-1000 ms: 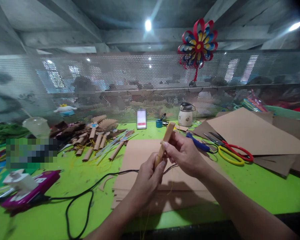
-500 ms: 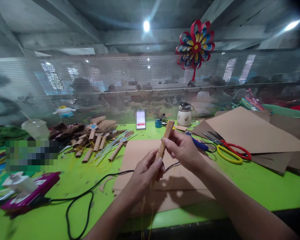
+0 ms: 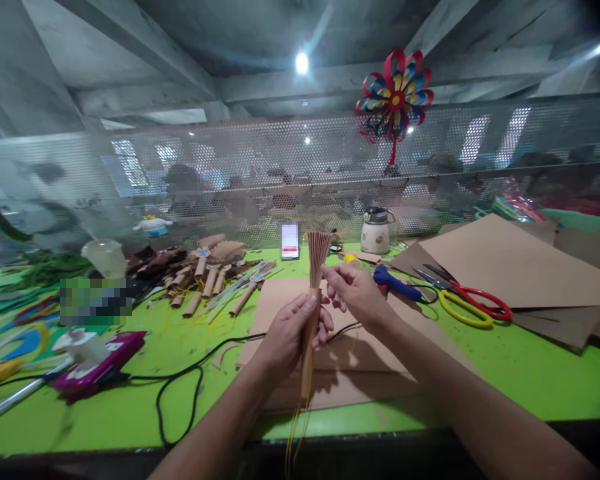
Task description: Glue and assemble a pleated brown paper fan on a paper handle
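Observation:
My left hand is closed round the middle of a pleated brown paper strip held upright above the table; its top folds fan apart slightly. Thin yellow strings hang from its lower end over the table edge. My right hand pinches the strip just below the fanned top, fingers pressed together. Beneath both hands lies a stack of brown cardboard sheets on the green table.
Red and yellow scissors and a blue tool lie right, by large cardboard sheets. Paper rolls, a phone, a white jar, a black cable and a pink device are around. A pinwheel hangs on the mesh screen.
The strip went from tilted right to upright and its top folds have opened into a small fan. Both hands shifted slightly with it; the view moved a little.

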{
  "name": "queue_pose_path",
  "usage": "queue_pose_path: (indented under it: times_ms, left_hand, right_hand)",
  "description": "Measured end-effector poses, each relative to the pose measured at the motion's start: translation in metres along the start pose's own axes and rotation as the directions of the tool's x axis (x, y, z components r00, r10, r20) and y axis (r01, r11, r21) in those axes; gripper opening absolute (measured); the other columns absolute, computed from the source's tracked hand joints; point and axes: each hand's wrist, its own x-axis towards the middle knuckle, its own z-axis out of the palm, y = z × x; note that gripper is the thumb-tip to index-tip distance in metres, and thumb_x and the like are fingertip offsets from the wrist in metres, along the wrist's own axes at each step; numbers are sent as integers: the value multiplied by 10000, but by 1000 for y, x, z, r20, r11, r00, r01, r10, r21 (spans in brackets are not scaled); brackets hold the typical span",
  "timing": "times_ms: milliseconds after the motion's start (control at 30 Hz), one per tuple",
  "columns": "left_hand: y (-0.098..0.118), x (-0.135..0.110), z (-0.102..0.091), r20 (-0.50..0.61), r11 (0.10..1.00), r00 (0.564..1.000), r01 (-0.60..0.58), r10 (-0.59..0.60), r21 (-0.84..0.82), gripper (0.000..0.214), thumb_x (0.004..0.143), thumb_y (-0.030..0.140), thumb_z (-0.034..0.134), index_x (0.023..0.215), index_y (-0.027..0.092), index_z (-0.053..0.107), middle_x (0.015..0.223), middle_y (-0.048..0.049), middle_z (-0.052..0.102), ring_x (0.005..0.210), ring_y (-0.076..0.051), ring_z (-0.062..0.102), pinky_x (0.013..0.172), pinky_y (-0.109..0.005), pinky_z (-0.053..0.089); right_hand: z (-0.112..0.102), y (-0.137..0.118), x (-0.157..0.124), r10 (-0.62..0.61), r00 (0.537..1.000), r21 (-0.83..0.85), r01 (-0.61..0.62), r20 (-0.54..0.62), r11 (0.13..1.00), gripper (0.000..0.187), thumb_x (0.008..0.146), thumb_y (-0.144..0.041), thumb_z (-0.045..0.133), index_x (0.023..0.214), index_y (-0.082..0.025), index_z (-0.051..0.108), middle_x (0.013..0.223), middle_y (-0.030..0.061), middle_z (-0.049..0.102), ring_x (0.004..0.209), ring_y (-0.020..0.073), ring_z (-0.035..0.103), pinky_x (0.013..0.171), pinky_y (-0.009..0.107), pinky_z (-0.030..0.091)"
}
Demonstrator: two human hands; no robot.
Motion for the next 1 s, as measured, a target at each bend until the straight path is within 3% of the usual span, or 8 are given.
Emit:
queue_pose_path:
  times_ms: [167,267,567,800,1000]
  left_hand:
    - [0,1,-5,61,998,997,-33,36,-50,315,929,386,411,921,117,575,627,-25,574,434,-59,429,429,-172,292]
    - [-2,2,-5,68,998,997,-44,47,-44,329,927,391,404,896,110,571,630,-43,598,418,-63,432,421,-178,287]
    - [-13,11,-8,-6,998,999,34,-35,-54,351,887,453,472,874,115,565,626,-45,618,418,-71,470,405,-169,338]
    - [-15,12,-7,-50,999,999,20,-22,-40,315,823,435,588,934,143,542,691,-61,657,511,-109,566,413,-163,393]
    - [-12,14,-5,-111,999,994,-25,21,-33,260,807,379,622,828,122,589,680,-49,642,541,-102,570,438,-161,421]
  right_hand:
    - [1,7,0,38,978,68,-53,205,996,354,781,-472,631,694,-130,615,623,-1,561,548,95,488,507,230,385]
    - [-1,10,1,30,965,92,-56,259,994,311,759,-433,662,695,-130,629,627,-12,552,573,94,477,559,243,379]
    - [1,30,6,76,974,109,-101,211,989,364,686,-484,702,678,-129,620,602,-18,544,554,97,470,558,248,382]
    - [1,35,0,84,976,114,-108,199,988,527,753,-645,551,671,-128,613,524,-8,545,492,105,506,539,248,428]
    - [-3,40,-7,20,989,73,-31,150,997,542,790,-651,500,629,-138,574,536,1,550,491,104,501,536,245,423]
